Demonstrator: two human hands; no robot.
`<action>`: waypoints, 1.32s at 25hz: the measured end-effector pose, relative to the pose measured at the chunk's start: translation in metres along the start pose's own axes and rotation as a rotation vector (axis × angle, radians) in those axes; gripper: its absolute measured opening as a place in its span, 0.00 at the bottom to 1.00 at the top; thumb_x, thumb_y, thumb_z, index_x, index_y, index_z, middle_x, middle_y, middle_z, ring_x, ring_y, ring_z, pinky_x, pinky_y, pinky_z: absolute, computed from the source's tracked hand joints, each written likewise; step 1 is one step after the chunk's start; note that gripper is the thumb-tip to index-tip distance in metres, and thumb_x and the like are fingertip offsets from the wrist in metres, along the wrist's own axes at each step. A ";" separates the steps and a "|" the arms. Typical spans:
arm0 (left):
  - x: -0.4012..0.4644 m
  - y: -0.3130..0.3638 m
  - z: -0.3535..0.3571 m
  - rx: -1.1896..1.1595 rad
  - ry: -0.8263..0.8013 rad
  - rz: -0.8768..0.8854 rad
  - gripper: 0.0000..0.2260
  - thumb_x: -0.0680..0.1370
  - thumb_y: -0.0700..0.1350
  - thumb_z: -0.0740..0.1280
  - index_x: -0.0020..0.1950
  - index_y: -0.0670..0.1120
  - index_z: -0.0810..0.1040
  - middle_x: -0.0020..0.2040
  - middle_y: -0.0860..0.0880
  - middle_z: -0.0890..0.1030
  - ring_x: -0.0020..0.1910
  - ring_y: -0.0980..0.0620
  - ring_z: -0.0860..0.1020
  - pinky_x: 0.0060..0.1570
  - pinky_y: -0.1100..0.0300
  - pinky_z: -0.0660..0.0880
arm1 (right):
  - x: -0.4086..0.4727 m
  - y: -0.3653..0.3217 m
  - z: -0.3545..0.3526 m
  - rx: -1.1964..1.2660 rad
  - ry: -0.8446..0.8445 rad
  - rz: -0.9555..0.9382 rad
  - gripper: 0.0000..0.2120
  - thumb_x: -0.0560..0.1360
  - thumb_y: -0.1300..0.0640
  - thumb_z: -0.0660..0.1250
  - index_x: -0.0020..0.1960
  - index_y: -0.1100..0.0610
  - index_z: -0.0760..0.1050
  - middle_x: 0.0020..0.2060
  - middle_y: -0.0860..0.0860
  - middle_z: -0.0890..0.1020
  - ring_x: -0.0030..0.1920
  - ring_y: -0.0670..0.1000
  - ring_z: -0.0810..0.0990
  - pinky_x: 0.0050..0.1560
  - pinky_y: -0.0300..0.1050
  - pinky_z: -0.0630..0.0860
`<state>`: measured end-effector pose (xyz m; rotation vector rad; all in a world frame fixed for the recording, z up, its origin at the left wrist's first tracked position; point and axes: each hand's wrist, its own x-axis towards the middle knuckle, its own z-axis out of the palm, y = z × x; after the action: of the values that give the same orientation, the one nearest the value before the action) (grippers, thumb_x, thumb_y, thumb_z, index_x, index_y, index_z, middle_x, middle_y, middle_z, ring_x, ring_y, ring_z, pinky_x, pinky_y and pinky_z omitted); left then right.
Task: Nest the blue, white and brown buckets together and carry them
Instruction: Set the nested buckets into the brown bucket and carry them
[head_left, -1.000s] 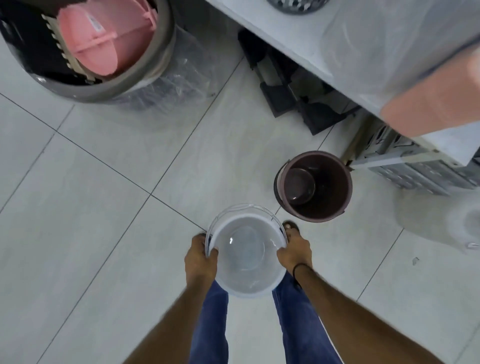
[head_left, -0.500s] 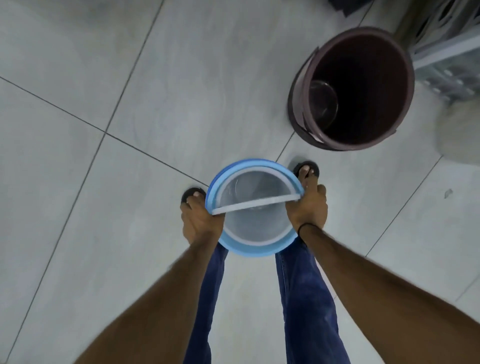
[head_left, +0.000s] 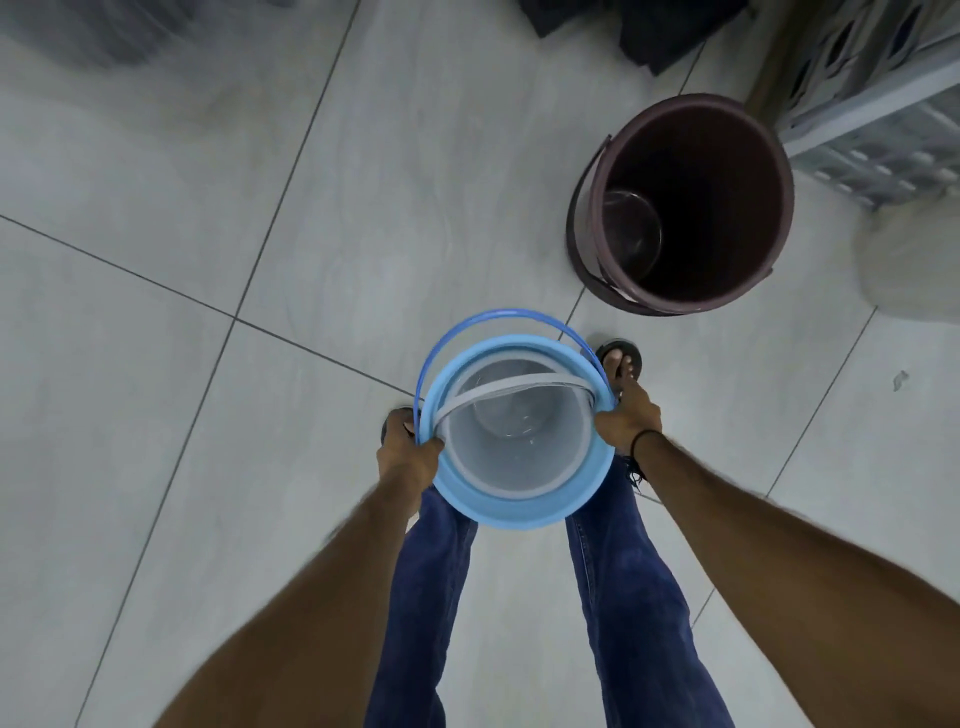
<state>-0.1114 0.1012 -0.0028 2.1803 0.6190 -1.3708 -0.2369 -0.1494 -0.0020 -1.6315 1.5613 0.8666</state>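
Nesting round, smooth plastic: white bucket (head_left: 514, 447) inside blue bucket (head_left: 519, 512).

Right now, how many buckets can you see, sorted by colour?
Blue bucket: 1, held at its rim by the left hand and right hand
White bucket: 1, nested inside the blue one
Brown bucket: 1, standing apart on the floor
Total: 3 buckets

Open tiled floor (head_left: 218, 218) left and ahead; brown bucket (head_left: 685, 208) stands right-front, grey crate (head_left: 878, 119) beyond at right edge.
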 end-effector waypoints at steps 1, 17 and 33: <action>-0.013 0.009 -0.012 0.004 0.013 0.021 0.13 0.76 0.43 0.70 0.57 0.52 0.71 0.47 0.48 0.79 0.45 0.42 0.80 0.37 0.53 0.82 | -0.010 -0.005 -0.003 0.028 -0.019 -0.017 0.40 0.71 0.59 0.66 0.79 0.50 0.56 0.76 0.56 0.66 0.72 0.61 0.69 0.69 0.53 0.71; -0.308 0.266 -0.154 0.060 0.124 0.492 0.14 0.76 0.45 0.70 0.60 0.50 0.73 0.48 0.39 0.82 0.43 0.41 0.82 0.43 0.51 0.82 | -0.247 -0.118 -0.299 0.335 0.167 -0.204 0.17 0.71 0.62 0.67 0.59 0.55 0.73 0.57 0.59 0.79 0.52 0.58 0.77 0.54 0.46 0.74; -0.128 0.356 0.118 0.261 0.156 0.503 0.19 0.76 0.42 0.70 0.66 0.48 0.74 0.50 0.42 0.81 0.45 0.45 0.79 0.46 0.55 0.78 | 0.061 -0.026 -0.334 0.355 0.188 -0.076 0.14 0.70 0.62 0.65 0.54 0.52 0.71 0.48 0.58 0.83 0.47 0.61 0.83 0.48 0.59 0.83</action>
<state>-0.0273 -0.2635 0.1267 2.4394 -0.0741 -1.0622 -0.2097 -0.4652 0.1226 -1.5321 1.6578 0.3752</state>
